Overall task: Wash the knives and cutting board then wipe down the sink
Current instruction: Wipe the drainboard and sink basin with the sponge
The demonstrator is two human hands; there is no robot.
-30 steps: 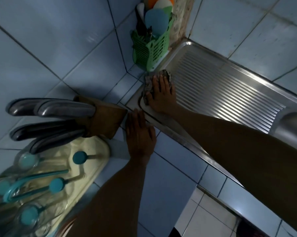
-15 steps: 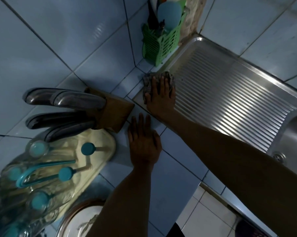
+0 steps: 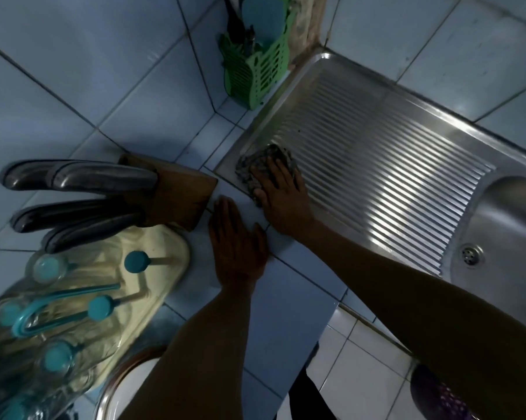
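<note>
The right hand [image 3: 281,192] has slid the cloth [image 3: 263,169] back from the far corner by the green cutlery holder [image 3: 257,72] to the near left corner of the sink [image 3: 391,165] drainboard, and the view has swung so the drain [image 3: 471,256] now shows in the basin on the right. That hand lies flat on the grey patterned cloth, fingers straight and close together, pressing it onto the steel right where the ribbed drainboard meets the tiled counter [image 3: 286,298]. Part of the rag bunches out beyond the fingertips. The left hand [image 3: 236,241] rests palm down on the blue tiles just beside the sink's edge, fingers straight and together, holding nothing. To its left the knives [image 3: 80,201] sit in their wooden knife block [image 3: 180,192], four dark metal handles jutting out toward the wall. Below the block stands a cream rack [image 3: 161,262] with teal-capped pegs and upturned clear glasses [image 3: 48,266] on it. The rim of a metal bowl [image 3: 116,386] peeks in at the bottom edge, partly behind the left forearm.
</note>
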